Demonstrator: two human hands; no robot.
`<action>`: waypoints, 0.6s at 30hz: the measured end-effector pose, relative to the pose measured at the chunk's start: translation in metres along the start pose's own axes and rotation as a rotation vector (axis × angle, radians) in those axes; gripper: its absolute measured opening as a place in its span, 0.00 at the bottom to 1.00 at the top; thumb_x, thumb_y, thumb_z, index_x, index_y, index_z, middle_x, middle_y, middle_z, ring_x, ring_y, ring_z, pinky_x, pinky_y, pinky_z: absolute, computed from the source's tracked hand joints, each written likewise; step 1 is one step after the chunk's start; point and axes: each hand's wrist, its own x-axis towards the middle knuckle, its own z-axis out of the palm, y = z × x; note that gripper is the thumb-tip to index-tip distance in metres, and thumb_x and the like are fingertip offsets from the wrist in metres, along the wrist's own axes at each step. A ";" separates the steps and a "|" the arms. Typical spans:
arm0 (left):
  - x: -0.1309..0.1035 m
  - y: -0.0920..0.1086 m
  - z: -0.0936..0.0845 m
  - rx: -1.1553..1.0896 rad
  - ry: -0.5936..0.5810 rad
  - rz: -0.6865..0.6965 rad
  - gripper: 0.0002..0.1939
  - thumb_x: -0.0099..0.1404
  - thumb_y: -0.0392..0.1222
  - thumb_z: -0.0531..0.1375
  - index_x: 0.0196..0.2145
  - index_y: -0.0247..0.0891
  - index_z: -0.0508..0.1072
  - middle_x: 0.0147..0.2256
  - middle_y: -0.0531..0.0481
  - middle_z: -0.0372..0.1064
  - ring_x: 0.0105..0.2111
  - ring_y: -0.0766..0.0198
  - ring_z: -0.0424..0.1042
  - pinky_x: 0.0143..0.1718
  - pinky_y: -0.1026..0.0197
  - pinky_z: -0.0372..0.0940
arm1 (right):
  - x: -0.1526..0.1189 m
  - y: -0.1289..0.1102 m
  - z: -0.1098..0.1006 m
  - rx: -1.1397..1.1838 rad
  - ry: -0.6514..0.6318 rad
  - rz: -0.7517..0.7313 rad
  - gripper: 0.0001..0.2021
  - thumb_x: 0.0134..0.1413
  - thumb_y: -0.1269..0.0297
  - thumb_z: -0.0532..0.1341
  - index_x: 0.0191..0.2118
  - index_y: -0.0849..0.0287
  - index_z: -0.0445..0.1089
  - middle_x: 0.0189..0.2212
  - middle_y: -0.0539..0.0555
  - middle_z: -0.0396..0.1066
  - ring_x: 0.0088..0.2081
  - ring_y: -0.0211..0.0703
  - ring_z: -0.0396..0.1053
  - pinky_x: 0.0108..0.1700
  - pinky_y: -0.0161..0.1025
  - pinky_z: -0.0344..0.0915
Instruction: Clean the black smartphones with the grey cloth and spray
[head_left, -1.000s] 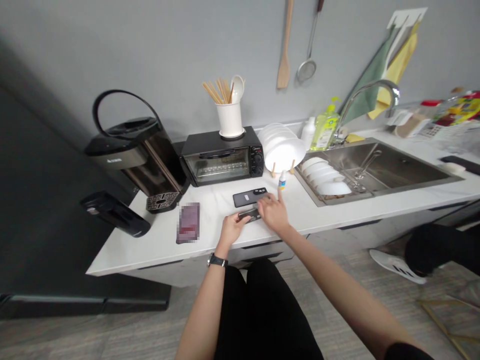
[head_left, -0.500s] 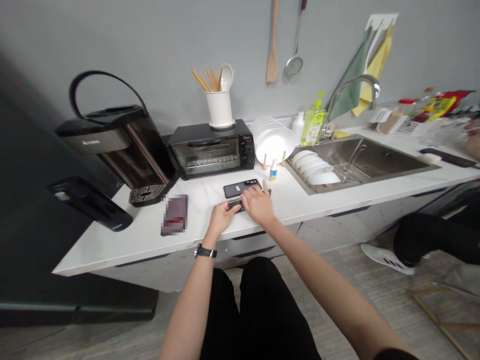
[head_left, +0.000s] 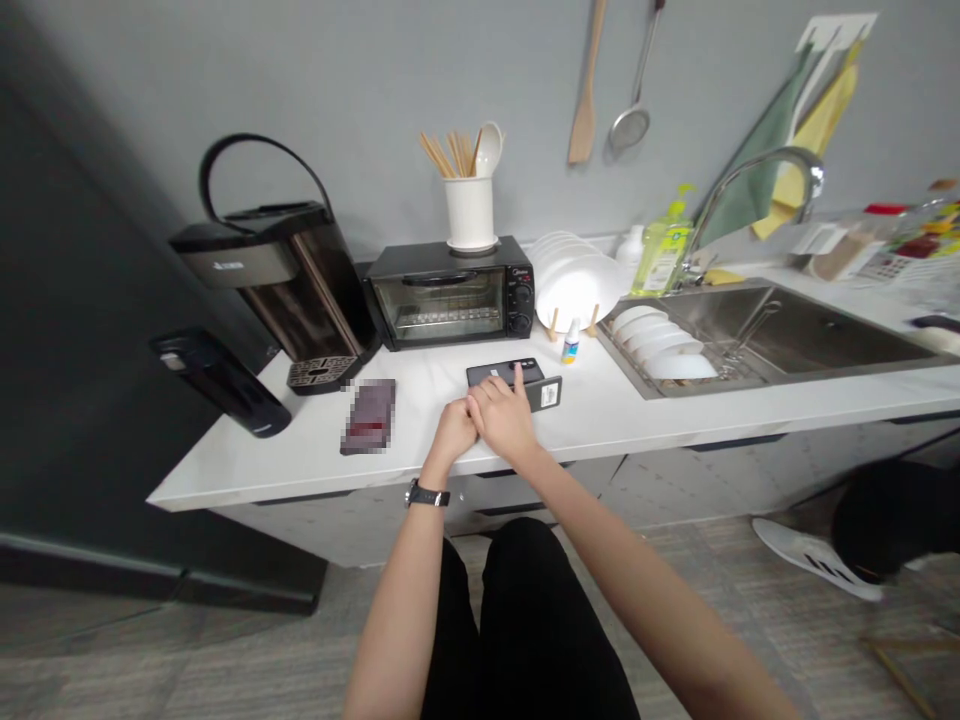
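Note:
My right hand is wrapped over a dark, flat phone held on its long edge, with a white label at its right end. One finger of it points up. Close against it on the left is my left hand, fingers curled, wearing a watch at the wrist; its grip on the phone's left end is mostly covered by the right hand. Just behind lies a black phone or phone case with camera rings at its right end. A small white spray bottle with a blue and yellow label stands behind to the right.
A pixelated dark item and a dark flask lie on the counter at left. Behind are a drinks dispenser, a toaster oven and white plates. The sink with bowls is right, near another person's shoe.
The view has swung left, so everything sits further right. The phone has turned to show its labelled face, and my right hand has closed up over my left hand.

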 end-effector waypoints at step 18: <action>-0.003 -0.002 0.004 -0.058 -0.014 0.010 0.14 0.64 0.49 0.64 0.27 0.35 0.76 0.27 0.50 0.76 0.28 0.62 0.71 0.32 0.64 0.64 | -0.008 0.047 -0.016 -0.030 0.045 0.083 0.19 0.75 0.64 0.50 0.40 0.56 0.77 0.40 0.58 0.80 0.52 0.55 0.71 0.76 0.67 0.38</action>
